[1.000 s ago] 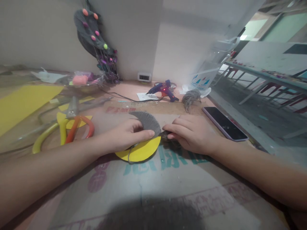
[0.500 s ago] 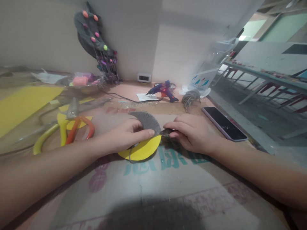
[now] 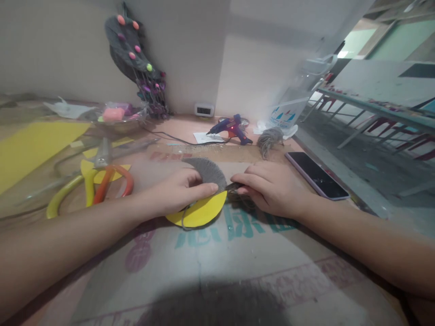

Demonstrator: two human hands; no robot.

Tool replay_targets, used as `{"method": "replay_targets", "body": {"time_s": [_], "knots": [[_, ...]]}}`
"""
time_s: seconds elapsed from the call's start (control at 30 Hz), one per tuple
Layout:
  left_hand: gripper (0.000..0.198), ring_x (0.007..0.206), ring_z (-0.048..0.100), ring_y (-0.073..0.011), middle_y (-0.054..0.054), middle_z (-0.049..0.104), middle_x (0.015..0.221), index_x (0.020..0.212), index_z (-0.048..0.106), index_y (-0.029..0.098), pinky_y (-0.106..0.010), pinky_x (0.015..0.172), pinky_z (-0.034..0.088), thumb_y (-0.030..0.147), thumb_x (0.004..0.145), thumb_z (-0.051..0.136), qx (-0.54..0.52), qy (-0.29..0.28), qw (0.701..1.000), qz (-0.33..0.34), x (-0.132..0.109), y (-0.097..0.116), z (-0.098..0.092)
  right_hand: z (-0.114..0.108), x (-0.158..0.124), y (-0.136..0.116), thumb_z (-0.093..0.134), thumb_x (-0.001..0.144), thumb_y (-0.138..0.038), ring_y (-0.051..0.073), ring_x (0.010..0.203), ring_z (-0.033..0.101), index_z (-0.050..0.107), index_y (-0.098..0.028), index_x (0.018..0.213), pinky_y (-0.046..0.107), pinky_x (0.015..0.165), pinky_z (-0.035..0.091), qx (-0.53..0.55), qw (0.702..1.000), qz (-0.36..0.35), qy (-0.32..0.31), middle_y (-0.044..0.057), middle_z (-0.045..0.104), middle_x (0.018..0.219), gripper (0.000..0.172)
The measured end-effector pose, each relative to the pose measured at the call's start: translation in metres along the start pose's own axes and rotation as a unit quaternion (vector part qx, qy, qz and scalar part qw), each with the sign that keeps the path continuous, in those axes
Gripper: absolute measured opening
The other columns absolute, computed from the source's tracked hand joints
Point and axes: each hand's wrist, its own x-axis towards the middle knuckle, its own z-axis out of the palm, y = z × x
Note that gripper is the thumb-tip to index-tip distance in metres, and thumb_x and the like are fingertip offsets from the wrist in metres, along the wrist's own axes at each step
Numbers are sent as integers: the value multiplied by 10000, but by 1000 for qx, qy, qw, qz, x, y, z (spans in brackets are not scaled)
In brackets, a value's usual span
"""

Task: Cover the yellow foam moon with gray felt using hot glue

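Observation:
A yellow crescent-shaped piece (image 3: 204,212) lies over the cardboard, its upper part wrapped in grey yarn (image 3: 209,172). My left hand (image 3: 183,188) pinches it, with the thumb on the wrapped part near the yellow edge. A loose strand of yarn loops over the lower yellow edge. At the piece's right tip, my right hand (image 3: 263,185) is closed on a bundle of dark grey yarn (image 3: 234,186), held between thumb and fingers. More of that yarn hangs in shadow under the right fingers.
Orange and yellow-handled scissors (image 3: 102,176) lie left. Behind are a glue gun (image 3: 234,129) with a red light, a yarn bundle (image 3: 270,140), a small white device (image 3: 204,110) and a plastic tub (image 3: 283,113). A phone (image 3: 317,175) lies right; a pom-pom crescent (image 3: 127,50) stands against the wall.
The yellow piece and the yarn at its tip have shifted very slightly left. Both hands keep nearly the same place and grip.

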Motion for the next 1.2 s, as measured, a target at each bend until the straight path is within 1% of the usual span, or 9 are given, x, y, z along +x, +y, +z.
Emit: {"method": "replay_targets", "body": {"time_s": [0.27,0.43,0.57,0.7,0.83,0.97,1.1,1.2], "knots": [[371,468,375,-87,47,439,548,642,540,179,-204,399,264,519,791,538,24,9,1000,-12,-1,1,-1,1,-3,3,463,934,-288,140,645,517,638,-133,950,274,601,360,-15,1000,-13,-16,46,622,718,234],[378,484,399,-95,42,463,562,655,544,179,-211,413,281,535,782,540,31,19,999,-16,-1,2,-2,2,-3,3,463,935,-289,141,646,526,635,-125,942,272,595,362,-11,1000,-13,-13,44,615,709,238],[406,501,422,-103,34,472,571,644,538,175,-211,416,289,556,783,521,35,6,999,-16,0,1,-1,2,-1,1,417,951,-282,135,627,519,620,-114,943,260,585,371,32,999,9,9,47,598,693,264],[409,496,416,-101,36,459,565,636,528,176,-210,415,289,560,777,520,25,14,999,-23,0,1,0,2,-1,-1,388,960,-303,129,614,510,605,-117,973,251,583,383,69,997,31,18,49,596,703,286],[387,508,421,-98,39,473,582,644,534,177,-205,428,298,534,791,510,30,4,1000,-5,1,1,0,2,0,-3,381,962,-299,126,595,496,617,-121,949,251,568,359,46,998,24,19,42,591,680,296],[399,507,411,-99,31,467,583,636,530,172,-207,426,290,536,796,499,60,11,998,2,1,3,-2,2,1,-4,396,955,-279,132,604,502,631,-115,941,254,565,350,32,999,24,9,47,605,689,287],[412,509,406,-98,33,455,580,634,521,172,-209,426,292,548,801,495,73,8,997,-1,0,3,-2,2,1,-4,412,949,-282,141,611,506,644,-109,942,263,565,344,26,999,19,3,49,609,692,289],[425,503,396,-96,36,438,573,630,509,174,-211,422,289,566,793,503,80,20,997,-10,-1,2,-1,2,1,-3,422,947,-291,146,620,510,647,-108,952,268,568,341,17,1000,13,-7,49,609,695,290]]}}
